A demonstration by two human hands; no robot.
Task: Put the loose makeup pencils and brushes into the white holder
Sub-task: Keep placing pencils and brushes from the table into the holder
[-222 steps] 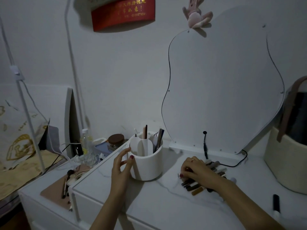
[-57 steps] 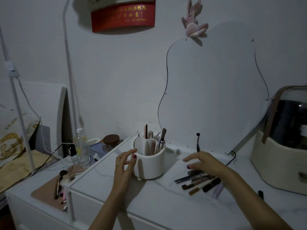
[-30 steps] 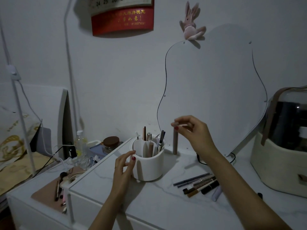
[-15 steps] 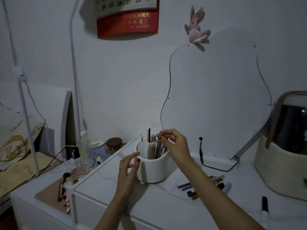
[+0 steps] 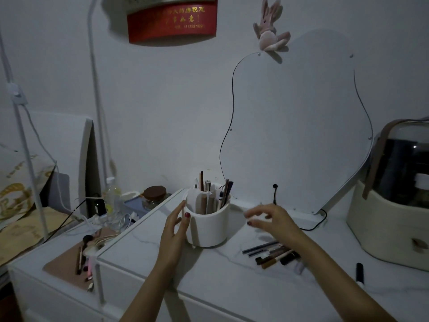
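Observation:
The white round holder (image 5: 209, 225) stands mid-table with several pencils and brushes upright in its compartments. My left hand (image 5: 175, 231) rests against its left side, fingers curved around the wall. My right hand (image 5: 270, 219) hovers empty to the right of the holder, fingers spread and slightly blurred, above the table. A loose pile of makeup pencils and brushes (image 5: 272, 253) lies on the tabletop below and right of that hand. A single black pencil (image 5: 359, 271) lies apart near the right edge.
A wavy mirror (image 5: 299, 126) leans on the wall behind, with a black cable at its base. A cream cosmetic case (image 5: 383, 228) stands at the right. The lower left shelf holds a tan mat with brushes (image 5: 81, 259), a bottle and a jar (image 5: 154, 196).
My right hand has let go of a pencil into the holder and has moved right and down, away from the rim, now empty. My left hand stays on the holder.

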